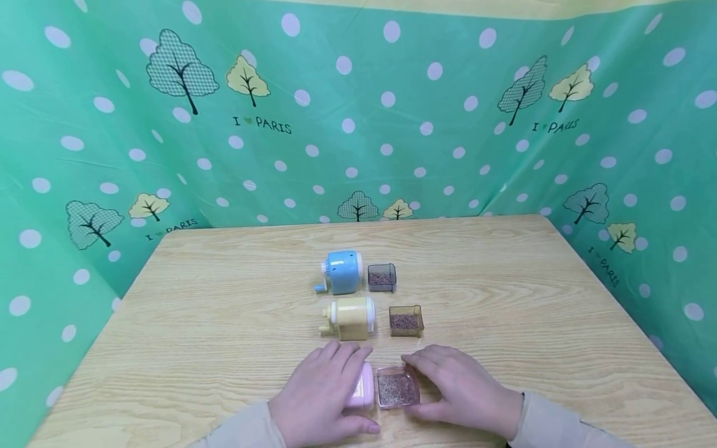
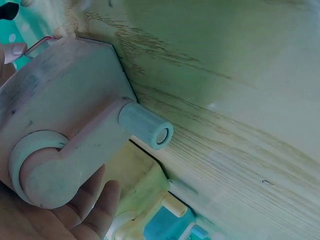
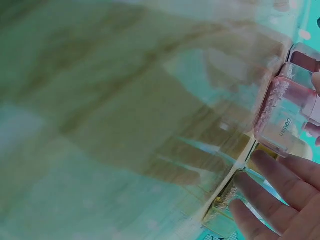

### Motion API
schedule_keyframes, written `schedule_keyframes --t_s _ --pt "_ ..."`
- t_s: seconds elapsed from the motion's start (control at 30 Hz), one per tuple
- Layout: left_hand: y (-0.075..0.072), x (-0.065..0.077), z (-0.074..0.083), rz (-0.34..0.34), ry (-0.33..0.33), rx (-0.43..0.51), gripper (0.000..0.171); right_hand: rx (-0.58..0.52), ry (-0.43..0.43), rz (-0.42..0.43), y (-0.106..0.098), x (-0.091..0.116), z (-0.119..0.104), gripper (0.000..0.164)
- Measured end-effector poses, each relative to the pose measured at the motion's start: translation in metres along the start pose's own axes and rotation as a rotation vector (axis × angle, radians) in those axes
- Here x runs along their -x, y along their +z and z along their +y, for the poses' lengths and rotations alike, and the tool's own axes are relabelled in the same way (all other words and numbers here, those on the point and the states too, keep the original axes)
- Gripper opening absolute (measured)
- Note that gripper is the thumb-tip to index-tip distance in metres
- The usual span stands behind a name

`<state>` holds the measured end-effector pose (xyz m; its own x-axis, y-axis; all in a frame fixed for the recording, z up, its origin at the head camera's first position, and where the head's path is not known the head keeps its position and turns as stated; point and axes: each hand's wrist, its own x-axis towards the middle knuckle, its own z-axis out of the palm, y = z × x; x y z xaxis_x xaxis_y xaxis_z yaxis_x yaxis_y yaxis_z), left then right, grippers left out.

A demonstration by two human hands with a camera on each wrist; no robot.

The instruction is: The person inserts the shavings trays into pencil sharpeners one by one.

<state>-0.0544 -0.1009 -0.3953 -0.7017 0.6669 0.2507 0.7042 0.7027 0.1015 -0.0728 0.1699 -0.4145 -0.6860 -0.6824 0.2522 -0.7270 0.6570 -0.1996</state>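
Head view, pink sharpener (image 1: 361, 387): near side of the table (image 1: 224, 298), largely covered by the left hand (image 1: 325, 392), which grips the body, fingers over the far side, thumb along the near side.
Pink tray (image 1: 413, 379): separate from the pink sharpener, just right of it across a narrow gap; shavings (image 1: 398, 392) inside.
Right hand (image 1: 459, 389): wrapped about the pink tray from the right, index finger at the far wall, thumb at the near wall, pinching it.
Yellow sharpener (image 1: 353, 318) and amber tray (image 1: 404, 333): beyond the hands, side by side, apart.
Blue sharpener (image 1: 343, 272) and grey tray (image 1: 381, 288): farthest back, likewise apart.
Step in hand: judged to be setting the pink tray apart from its sharpener, matching the two pairs behind.
Next move: would call for steadying the body with the left hand and sliding the pink tray rightward, level, lest the shavings spill.
Left wrist view, crank (image 2: 95, 145): on the pink sharpener's end, facing the camera; left-hand fingers beneath the body in frame.
Right wrist view, pink tray: at the right edge, clear-walled, lettered; other fingers spread beside it.
Right-hand pressure: uncertain, the picture being washed out.
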Motion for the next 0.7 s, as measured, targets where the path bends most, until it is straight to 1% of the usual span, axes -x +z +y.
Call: schedule_keyframes --t_s 0.17,0.23,0.4,0.6,0.7 --pt "0.0003 -0.0006 0.0014 -0.035 -0.015 -0.008 0.098 -0.010 0.010 -0.031 -0.0004 0.0001 -0.0012 0.075" --pt "0.0012 -0.0007 0.0014 -0.034 -0.016 -0.014 0.096 -0.012 0.012 -0.034 -0.0005 0.0000 -0.0013 0.076" --pt "0.0030 -0.0007 0.0009 -0.002 -0.003 -0.034 0.090 -0.016 0.004 -0.034 -0.0007 0.0000 -0.0005 0.076" --pt "0.0064 -0.0006 0.0011 0.030 -0.002 -0.029 0.082 -0.020 0.001 -0.043 -0.0006 0.0005 0.0000 0.075" --pt "0.0082 -0.0007 0.0015 0.059 0.008 -0.045 0.076 -0.024 0.002 -0.045 -0.0006 0.0007 0.0000 0.074"
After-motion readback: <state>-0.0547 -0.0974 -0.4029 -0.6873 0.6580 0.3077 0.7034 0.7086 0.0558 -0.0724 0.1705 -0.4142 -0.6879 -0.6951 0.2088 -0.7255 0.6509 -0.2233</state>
